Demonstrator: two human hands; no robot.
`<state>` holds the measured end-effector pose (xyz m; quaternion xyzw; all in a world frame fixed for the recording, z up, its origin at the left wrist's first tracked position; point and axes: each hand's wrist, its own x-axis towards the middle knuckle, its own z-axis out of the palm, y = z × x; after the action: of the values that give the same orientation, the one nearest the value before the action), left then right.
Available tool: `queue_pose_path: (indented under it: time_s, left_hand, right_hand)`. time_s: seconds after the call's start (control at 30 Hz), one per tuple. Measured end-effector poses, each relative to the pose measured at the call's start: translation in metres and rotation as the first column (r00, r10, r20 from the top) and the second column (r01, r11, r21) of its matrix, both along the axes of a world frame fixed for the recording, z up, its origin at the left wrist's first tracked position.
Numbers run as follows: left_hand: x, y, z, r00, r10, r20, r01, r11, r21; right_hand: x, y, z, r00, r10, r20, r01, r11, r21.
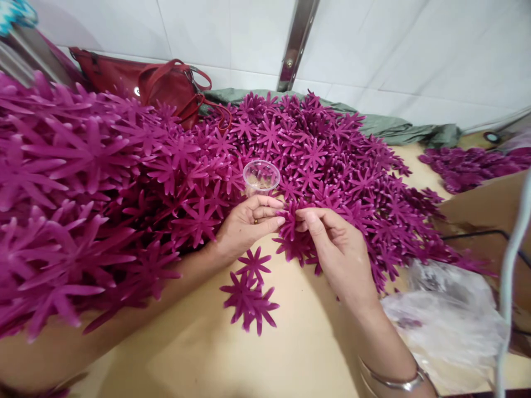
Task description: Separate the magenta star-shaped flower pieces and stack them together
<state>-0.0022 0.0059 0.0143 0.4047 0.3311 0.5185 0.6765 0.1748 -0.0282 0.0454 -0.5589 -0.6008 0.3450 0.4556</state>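
My left hand is closed in a pinch, its thumb and fingers at the edge of a purple artificial flower piece. Facing it across a small gap, my right hand pinches thumb against forefinger; what lies between those fingertips is too small to make out. Just beyond my left fingers stands a clear plastic cup with small bits inside. Nearer to me, a few loose purple flower pieces lie together on the tabletop.
A large heap of purple flower pieces spreads across the back and left. Behind it lies a red handbag by the tiled wall. To the right are a crumpled clear plastic bag, a cardboard box and a pale cable.
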Motion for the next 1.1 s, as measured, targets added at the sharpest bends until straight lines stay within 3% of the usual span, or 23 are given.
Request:
queue_pose_path:
  time_s: [0.13, 0.27, 0.53, 0.73, 0.9, 1.1]
  left_hand:
    - [0.000, -0.001, 0.000, 1.000, 0.017, -0.008, -0.017, 1.000, 0.014]
    - [0.000, -0.002, 0.001, 1.000, 0.004, -0.014, -0.003, 1.000, 0.023]
    - [0.001, -0.002, 0.000, 0.998, 0.052, -0.024, -0.053, 0.998, -0.025]
    - [0.002, 0.000, -0.001, 0.995, 0.099, 0.006, -0.098, 0.994, -0.048]
    - [0.002, -0.002, 0.002, 0.996, 0.092, -0.015, -0.092, 0.995, -0.042]
    - [0.001, -0.002, 0.000, 0.996, 0.088, -0.032, -0.089, 0.996, -0.019]
  right_hand:
    - [-0.004, 0.000, -0.005, 1.000, 0.025, 0.001, -0.025, 0.999, 0.037]
    - [-0.006, -0.002, -0.006, 0.995, -0.039, 0.089, 0.031, 0.996, 0.089]
    - [0.002, 0.003, -0.007, 0.987, -0.044, -0.154, 0.047, 0.999, 0.012]
    - [0.012, 0.018, -0.015, 0.808, -0.099, -0.581, 0.018, 0.989, -0.145]
    - [0.012, 0.021, -0.008, 0.665, -0.175, -0.726, -0.033, 0.965, -0.262]
    - [0.007, 0.017, -0.007, 0.757, -0.140, -0.638, 0.012, 0.980, -0.201]
